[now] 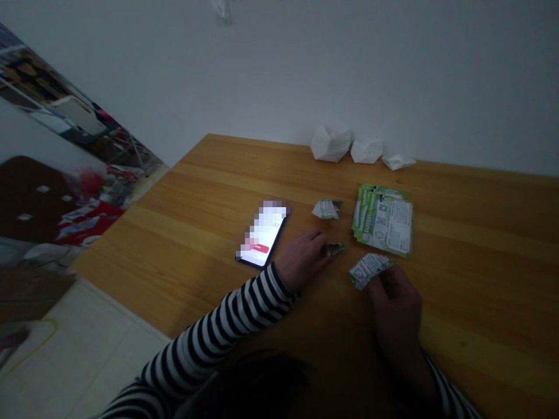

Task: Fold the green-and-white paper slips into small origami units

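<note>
My left hand (pixel 304 256) is closed low over the wooden table (pixel 183 215), its fingers on a small folded green printed paper (pixel 336 249). Pinched in my right hand (pixel 396 302) is a larger folded printed paper (pixel 369 270), white and green with lines of text. Another folded printed paper (pixel 326 209) stands on the tabletop just beyond my left hand. A loose stack of green printed leaflets (pixel 386 224) lies behind my right hand. The undersides of both held papers are hidden.
A phone (pixel 263 235) with a lit screen lies left of my left hand. Along the wall stand three folded white paper pieces (pixel 331 144). The table's left edge drops to a pale floor, with a red cloth and cluttered items beyond.
</note>
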Available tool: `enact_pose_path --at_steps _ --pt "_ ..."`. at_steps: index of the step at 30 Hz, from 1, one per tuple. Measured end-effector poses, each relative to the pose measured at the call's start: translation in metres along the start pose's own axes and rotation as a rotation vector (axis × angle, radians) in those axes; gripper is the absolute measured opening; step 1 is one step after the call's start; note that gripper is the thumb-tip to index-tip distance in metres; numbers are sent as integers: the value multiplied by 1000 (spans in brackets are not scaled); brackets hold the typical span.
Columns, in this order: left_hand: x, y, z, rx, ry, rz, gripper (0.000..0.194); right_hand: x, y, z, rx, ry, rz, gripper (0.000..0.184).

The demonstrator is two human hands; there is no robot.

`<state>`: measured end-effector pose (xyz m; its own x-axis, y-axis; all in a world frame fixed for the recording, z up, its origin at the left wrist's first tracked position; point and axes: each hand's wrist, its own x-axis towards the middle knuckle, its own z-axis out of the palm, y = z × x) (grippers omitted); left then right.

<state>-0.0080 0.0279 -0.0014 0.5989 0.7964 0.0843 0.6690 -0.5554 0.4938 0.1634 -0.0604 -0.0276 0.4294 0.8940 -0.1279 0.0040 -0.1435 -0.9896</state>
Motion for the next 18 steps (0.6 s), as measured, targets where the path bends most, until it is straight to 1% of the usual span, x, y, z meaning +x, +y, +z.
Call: enact_pose_path --at_steps 1,4,5,6,9,12,15,18 --pt "-1 2 2 -45 5 -16 18 0 -1 0 7 4 0 20" --pt "-4 4 7 -160 7 -54 49 1 -4 0 -14 7 6 19" --pt "-5 3 8 -180 -6 -57 52 1 -4 0 -25 9 5 18" --pt "-5 3 9 -197 -27 -53 51 1 -4 0 -32 12 1 17" --pt "-5 4 10 -270 -80 -20 38 -1 -4 0 -14 3 1 20" --pt "-5 9 12 -366 -85 -5 36 -3 -5 1 5 -21 3 24" --pt "-5 16 12 -475 -87 11 34 -5 -8 3 -15 -38 -6 21" --pt "-5 21 13 -635 -128 -12 36 -5 -7 3 -6 -53 21 21"
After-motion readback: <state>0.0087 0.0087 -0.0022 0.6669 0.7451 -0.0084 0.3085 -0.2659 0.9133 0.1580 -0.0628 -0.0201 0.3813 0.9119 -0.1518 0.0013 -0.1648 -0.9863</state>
